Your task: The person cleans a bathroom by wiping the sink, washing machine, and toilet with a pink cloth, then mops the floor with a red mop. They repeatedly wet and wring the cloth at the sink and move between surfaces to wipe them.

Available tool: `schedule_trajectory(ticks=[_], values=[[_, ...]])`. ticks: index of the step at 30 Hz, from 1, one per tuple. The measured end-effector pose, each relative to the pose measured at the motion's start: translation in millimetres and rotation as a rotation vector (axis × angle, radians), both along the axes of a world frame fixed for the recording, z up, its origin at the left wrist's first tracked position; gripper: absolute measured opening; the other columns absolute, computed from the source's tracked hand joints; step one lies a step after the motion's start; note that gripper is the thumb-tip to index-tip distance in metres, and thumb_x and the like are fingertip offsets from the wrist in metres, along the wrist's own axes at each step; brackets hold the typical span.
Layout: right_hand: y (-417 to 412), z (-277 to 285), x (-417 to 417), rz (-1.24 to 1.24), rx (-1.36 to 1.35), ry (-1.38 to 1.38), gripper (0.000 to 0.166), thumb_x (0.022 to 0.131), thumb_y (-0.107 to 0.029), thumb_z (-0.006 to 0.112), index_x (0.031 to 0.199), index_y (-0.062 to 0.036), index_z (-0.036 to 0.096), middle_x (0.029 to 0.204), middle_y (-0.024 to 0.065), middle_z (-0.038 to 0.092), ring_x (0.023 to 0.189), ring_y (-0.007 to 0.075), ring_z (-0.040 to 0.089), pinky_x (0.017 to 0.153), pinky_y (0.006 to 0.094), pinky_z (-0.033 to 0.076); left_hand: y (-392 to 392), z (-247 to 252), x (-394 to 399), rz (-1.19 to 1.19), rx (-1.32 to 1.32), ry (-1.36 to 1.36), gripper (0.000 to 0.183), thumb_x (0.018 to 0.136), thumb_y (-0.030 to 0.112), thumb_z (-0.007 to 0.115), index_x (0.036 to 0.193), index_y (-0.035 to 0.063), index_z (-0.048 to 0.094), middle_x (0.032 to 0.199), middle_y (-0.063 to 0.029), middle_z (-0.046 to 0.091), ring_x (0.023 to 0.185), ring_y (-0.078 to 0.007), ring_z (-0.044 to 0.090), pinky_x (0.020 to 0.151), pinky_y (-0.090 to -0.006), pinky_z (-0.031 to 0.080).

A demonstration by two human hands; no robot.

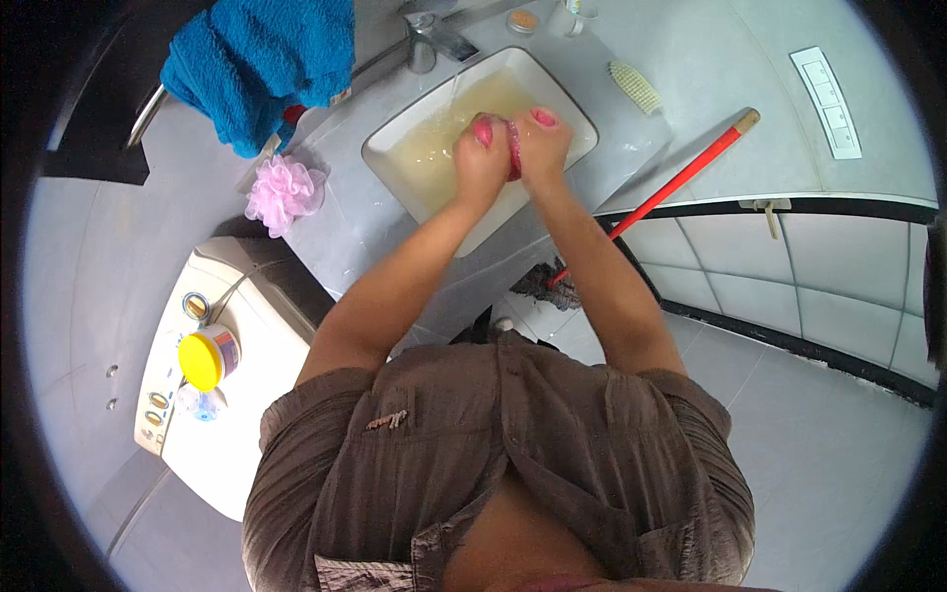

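Note:
Both fists meet over a white rectangular washbasin [385,159] that holds cloudy yellowish water [429,152]. My left hand [481,163] and my right hand [546,148] grip a wet pink-red cloth [513,152] between them. Bits of it poke out at the top of each fist, and a twisted length shows in the gap. Most of the cloth is hidden by my fingers, so what kind of item it is cannot be told. A chrome faucet [436,44] stands at the basin's far left corner, with a thin stream of water below its spout.
A scrub brush [635,87] and a small round jar [523,22] sit on the grey counter [348,214]. Left are a blue towel [259,66], a pink mesh sponge [285,194] and a washing machine [244,444] bearing a yellow-lidded tub [203,357]. A red-handled mop [673,185] leans at right.

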State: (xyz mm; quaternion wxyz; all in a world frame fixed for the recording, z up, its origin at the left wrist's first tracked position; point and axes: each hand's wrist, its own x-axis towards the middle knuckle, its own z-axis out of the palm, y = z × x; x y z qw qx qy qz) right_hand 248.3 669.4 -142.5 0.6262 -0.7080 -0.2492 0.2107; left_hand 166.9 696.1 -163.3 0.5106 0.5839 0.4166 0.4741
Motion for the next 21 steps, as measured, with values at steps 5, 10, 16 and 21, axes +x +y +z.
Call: schedule_trajectory(ticks=[5, 10, 16, 21], values=[[3.6, 1.8, 1.1, 0.106, -0.084, -0.374, 0.018, 0.068, -0.013, 0.064, 0.060, -0.0020, 0.052, 0.053, 0.0099, 0.052, 0.051, 0.0190, 0.052, 0.050, 0.0350, 0.042, 18.5, 13.1, -7.4, -0.301, -0.658, 0.008, 0.021, 0.083, 0.020, 0.049, 0.078, 0.0031, 0.060, 0.063, -0.0161, 0.059, 0.055, -0.0279, 0.060, 0.045, -0.0419, 0.046], [1.5, 0.9, -14.8, 0.347, -0.132, -0.580, 0.017, 0.065, -0.017, 0.066, 0.065, -0.0039, 0.054, 0.060, 0.0162, 0.056, 0.056, 0.0337, 0.056, 0.053, 0.0412, 0.044, 26.5, -6.4, -32.2, -0.571, -0.926, -0.048, 0.027, 0.088, 0.030, 0.046, 0.091, 0.0066, 0.058, 0.071, -0.0121, 0.061, 0.052, -0.0257, 0.059, 0.033, -0.0385, 0.041], [-3.9, -21.1, -40.7, 0.613, -0.127, -0.590, 0.021, 0.069, -0.022, 0.066, 0.080, -0.0069, 0.055, 0.073, 0.0179, 0.060, 0.069, 0.0403, 0.058, 0.061, 0.0454, 0.046, 32.5, -14.9, -76.6, -0.677, -1.054, 0.021, 0.033, 0.088, 0.039, 0.048, 0.096, 0.0085, 0.057, 0.080, -0.0115, 0.062, 0.061, -0.0271, 0.061, 0.038, -0.0398, 0.046], [-0.8, 14.8, -45.3, 1.014, -0.190, -0.311, 0.029, 0.081, -0.024, 0.065, 0.101, -0.0050, 0.056, 0.093, 0.0138, 0.060, 0.083, 0.0277, 0.057, 0.073, 0.0337, 0.046, 44.6, -11.0, -157.3, -0.503, -0.809, 0.126, 0.031, 0.085, 0.034, 0.051, 0.092, 0.0062, 0.063, 0.074, -0.0111, 0.064, 0.059, -0.0252, 0.062, 0.044, -0.0368, 0.048]])
